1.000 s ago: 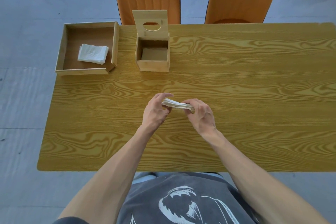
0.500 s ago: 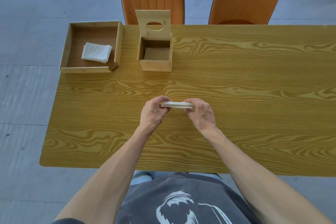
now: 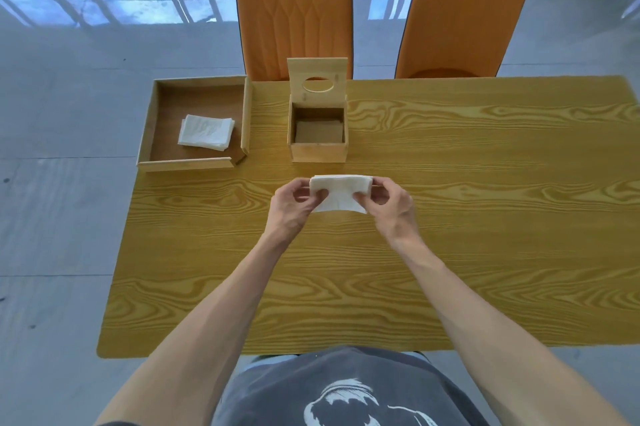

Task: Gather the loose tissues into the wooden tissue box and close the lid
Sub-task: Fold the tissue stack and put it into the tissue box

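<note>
A white stack of tissues (image 3: 340, 193) is held above the table between my left hand (image 3: 290, 204) and my right hand (image 3: 388, 204), each gripping one end. Just beyond it stands the wooden tissue box (image 3: 318, 152), open and empty inside, its lid (image 3: 317, 80) with an oval hole raised upright at the back. A second pile of tissues (image 3: 206, 131) lies in the wooden tray (image 3: 183, 164) to the left of the box.
The wooden table (image 3: 467, 204) stretches wide to the right. Two orange chairs (image 3: 294, 10) stand behind its far edge. The tray overhangs the table's left edge above the grey floor.
Both hands have lifted the tissue stack and carried it forward toward the box, tilting it so its broad face now shows.
</note>
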